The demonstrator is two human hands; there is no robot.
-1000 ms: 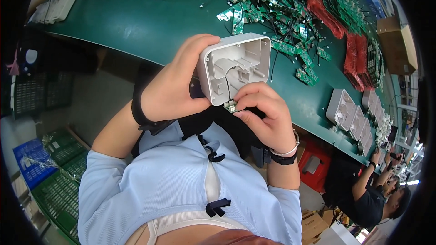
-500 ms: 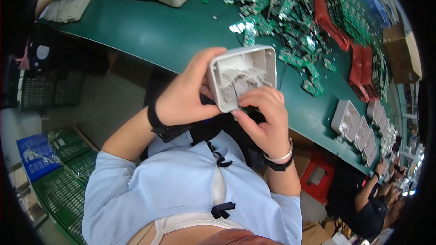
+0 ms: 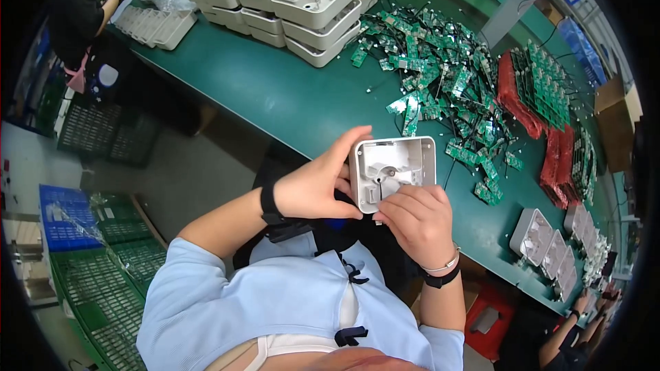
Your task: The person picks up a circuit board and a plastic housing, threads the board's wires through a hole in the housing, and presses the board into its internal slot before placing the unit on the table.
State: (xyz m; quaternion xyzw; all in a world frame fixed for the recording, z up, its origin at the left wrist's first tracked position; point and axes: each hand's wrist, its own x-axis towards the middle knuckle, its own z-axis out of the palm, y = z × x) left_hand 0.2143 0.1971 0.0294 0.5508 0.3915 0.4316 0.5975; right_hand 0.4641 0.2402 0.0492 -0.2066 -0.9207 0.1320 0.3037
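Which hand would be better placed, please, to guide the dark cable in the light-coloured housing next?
Probably the right hand: it is at the housing's near edge, beside the dark cable, while the left hand is occupied holding the housing's left side.

Past the grey housing (image 3: 405,154) before us, we could pass a hand over the bare green tabletop (image 3: 275,99) ahead and to the left, as far as the stacked housings (image 3: 313,1) that wall off its back. Ahead to the right, the heap of circuit boards (image 3: 433,72) blocks us, with red-wrapped bundles (image 3: 558,165) beyond. A gap runs between that heap and the right-hand housings (image 3: 533,237). Our right hand (image 3: 419,223) obstructs the grey housing's lower right corner.
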